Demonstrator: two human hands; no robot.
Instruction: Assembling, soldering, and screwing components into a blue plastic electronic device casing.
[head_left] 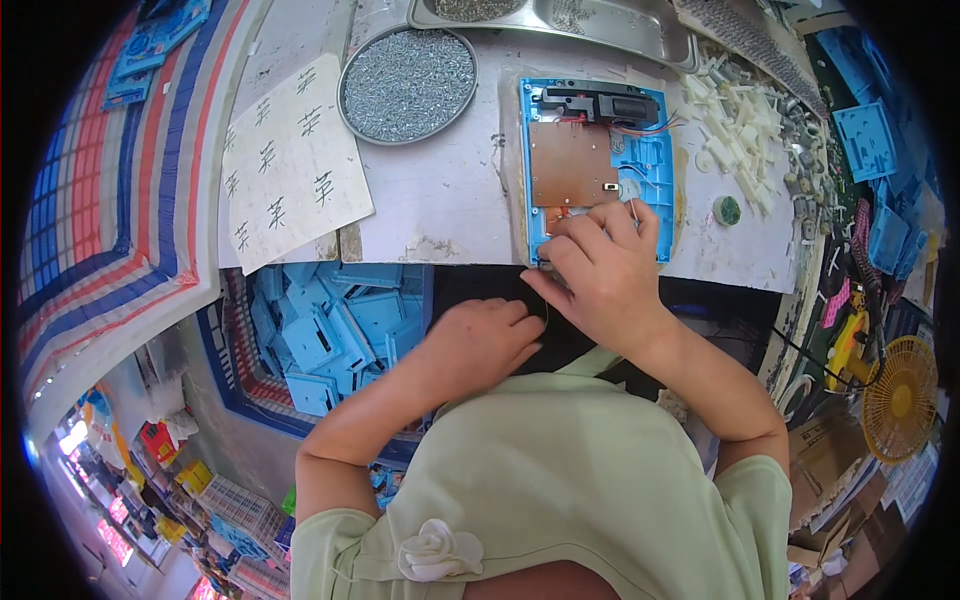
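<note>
A blue plastic housing (pixel 650 150) lies open on the table in front of me. Inside it are a brown circuit board (pixel 570 160), a black part (pixel 625 108) along the far side and several thin wires. My right hand (pixel 605 270) rests over the housing's near edge, fingers bent and thumb toward the index finger; whatever they pinch is hidden. Lower and to the left, my left hand (pixel 480 345) hangs before the table edge with its fingers curled together. A thin strand seems to run by its fingertips, too fine to name.
A round tray of small screws (pixel 408 85) sits beyond a sheet of handwritten paper (pixel 290 170). White plastic pieces (pixel 735 125) and a green roll (pixel 727 210) lie at right. Below the table edge, a crate (pixel 225 350) holds blue panels (pixel 335 335). A yellow fan (pixel 900 400) stands far right.
</note>
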